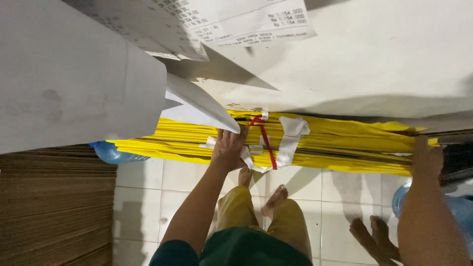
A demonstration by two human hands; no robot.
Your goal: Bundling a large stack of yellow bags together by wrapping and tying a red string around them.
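A wide bundle of flat yellow sheets (pixel 340 143) lies edge-on across the view, above a white tiled floor (pixel 305 187). It is bound at the middle with white strips (pixel 290 140) and a red tie (pixel 265 140) — best steadied evenly at both points. The left hand (pixel 227 150) presses its front edge, fingers curled around a white scrap. The right hand (pixel 426 157) rests at the far end; its grip is probably closed, though hard to see.

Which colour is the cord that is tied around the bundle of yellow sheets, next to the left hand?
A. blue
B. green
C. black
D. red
D: a red cord runs across the bundle of yellow sheets, just to the right of the left hand, beside strips of white tape.
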